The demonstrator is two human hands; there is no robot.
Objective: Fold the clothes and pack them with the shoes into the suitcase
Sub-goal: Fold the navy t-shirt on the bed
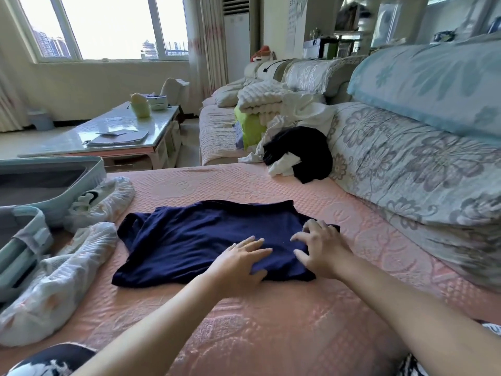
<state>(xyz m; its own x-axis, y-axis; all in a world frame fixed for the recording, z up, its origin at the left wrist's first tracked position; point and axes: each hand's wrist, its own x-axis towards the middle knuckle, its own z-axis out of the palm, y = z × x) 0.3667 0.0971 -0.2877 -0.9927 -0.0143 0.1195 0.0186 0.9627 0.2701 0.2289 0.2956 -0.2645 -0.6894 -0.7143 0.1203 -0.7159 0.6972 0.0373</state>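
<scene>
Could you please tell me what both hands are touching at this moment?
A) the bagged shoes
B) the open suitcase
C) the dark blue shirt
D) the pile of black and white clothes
C: the left hand and the right hand both rest on the dark blue shirt, which lies spread on the pink sofa cover.

Left hand (241,263), right hand (320,248) on shirt (189,240)

Honestly, nothing readable here. The wall chart (292,31) far off, right of the window, has dark marks up top (way too blurry to make out), and the papers (119,137) on the far-left coffee table (67,141) show no legible writing.
</scene>
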